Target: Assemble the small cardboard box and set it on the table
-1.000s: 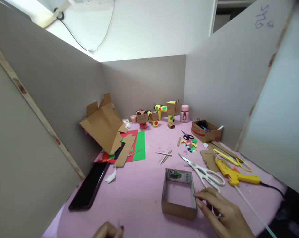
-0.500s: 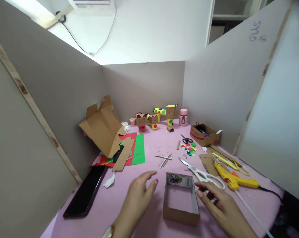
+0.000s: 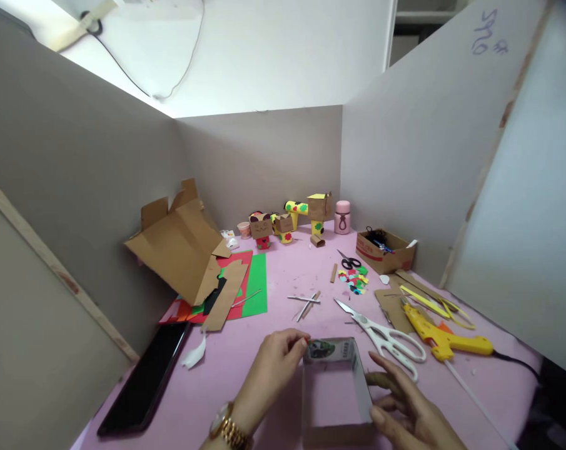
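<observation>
An open cardboard frame [image 3: 338,435], like a low box with no bottom, stands on the pink table in front of me. Its far inner wall carries a printed picture, and the table shows through the middle. My left hand [image 3: 277,362], with a gold watch at the wrist, pinches the frame's far left corner between thumb and fingertips. Along the right wall, my right hand [image 3: 407,400] is open, fingers apart, its fingertips at or touching the cardboard. White-handled scissors [image 3: 386,337] lie open just beyond the right hand.
A yellow glue gun [image 3: 444,337] with its cord lies at right, near a small carton [image 3: 386,252]. Black scissors [image 3: 349,260] and coloured paper scraps [image 3: 354,280] lie farther back. At left are a phone [image 3: 144,381], coloured sheets [image 3: 257,287] and a large cardboard piece [image 3: 174,250]. Cardboard figures [image 3: 261,228] stand behind.
My left hand has moved right and closed on the frame's far left corner. The right hand has shifted lower along the right wall. The camera view has also shifted slightly.
</observation>
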Motion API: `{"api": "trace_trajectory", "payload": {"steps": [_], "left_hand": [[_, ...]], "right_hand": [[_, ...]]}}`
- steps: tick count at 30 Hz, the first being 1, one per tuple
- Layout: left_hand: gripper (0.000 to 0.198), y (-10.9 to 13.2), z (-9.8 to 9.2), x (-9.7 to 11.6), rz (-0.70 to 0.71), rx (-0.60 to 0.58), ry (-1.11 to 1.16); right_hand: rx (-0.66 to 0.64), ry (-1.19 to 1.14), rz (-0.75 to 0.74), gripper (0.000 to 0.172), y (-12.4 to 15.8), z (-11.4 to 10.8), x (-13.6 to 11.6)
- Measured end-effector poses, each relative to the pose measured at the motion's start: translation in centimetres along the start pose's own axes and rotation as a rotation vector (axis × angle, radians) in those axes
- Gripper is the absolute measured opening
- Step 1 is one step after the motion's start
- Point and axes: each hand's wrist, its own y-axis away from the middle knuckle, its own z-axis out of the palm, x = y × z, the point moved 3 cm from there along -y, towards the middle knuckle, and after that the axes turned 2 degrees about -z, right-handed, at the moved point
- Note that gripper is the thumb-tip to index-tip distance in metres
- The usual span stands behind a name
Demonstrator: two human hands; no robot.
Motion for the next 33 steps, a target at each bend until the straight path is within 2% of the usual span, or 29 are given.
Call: {"api": "trace_trajectory", "payload": {"steps": [3,6,10,12,14,16,18,20,22,24,27,28,31,33], "left_hand": [[0.027,1.9,-0.4,-0.2,-0.046,0.051,-0.005],[0.032,4.7,-0.6,-1.3,-0.119,0.079,0.030],[0.039,8.3,-0.7,-3.0,-0.190,0.051,0.155],[0.034,9.5,-1.1,-3.1,-0.138,0.058,0.118],[0.027,10.0,-1.6,-2.6,-0.010,0.045,0.007],[0.030,10.0,-1.9,-1.6,0.142,-0.023,-0.130],[0.046,9.5,-2.0,-0.7,0.240,-0.116,-0.241],[0.050,8.7,-2.0,0.0,0.287,-0.209,-0.295],[0.040,8.0,-2.1,0.4,0.307,-0.285,-0.297],[0.030,7.5,-2.1,0.7,0.319,-0.323,-0.287],[0.018,7.4,-1.9,0.9,0.336,-0.340,-0.274],[0.018,7.5,-1.7,1.0,0.348,-0.344,-0.264],[0.036,7.6,-1.2,1.1,0.379,-0.333,-0.231],[0.038,7.5,-0.9,1.1,0.390,-0.327,-0.219]], "right_hand": [[-0.111,0.051,-0.039,0.053,-1.4,-0.4,-2.0],[-0.132,0.105,-0.103,0.045,-3.4,-0.2,-3.3],[-0.138,0.136,-0.144,0.042,-5.3,0.4,-3.8],[-0.094,0.167,-0.131,0.041,-5.1,0.1,-4.0],[-0.043,0.255,-0.152,0.037,-3.9,-0.5,-4.4],[-0.062,0.443,-0.277,0.035,-2.1,-0.8,-5.4],[-0.176,0.683,-0.500,0.041,-0.1,-0.2,-6.7],[-0.285,0.878,-0.688,0.049,1.4,1.0,-7.7],[-0.411,1.031,-0.766,0.036,1.9,2.3,-7.9],[-0.514,1.109,-0.732,0.019,1.7,3.0,-7.6],[-0.527,1.095,-0.627,0.022,0.7,2.3,-6.9],[-0.513,1.079,-0.595,0.022,0.4,1.8,-6.8],[-0.494,1.048,-0.492,0.022,0.2,0.6,-6.9],[-0.511,1.025,-0.463,0.022,0.4,0.7,-7.1]]}}
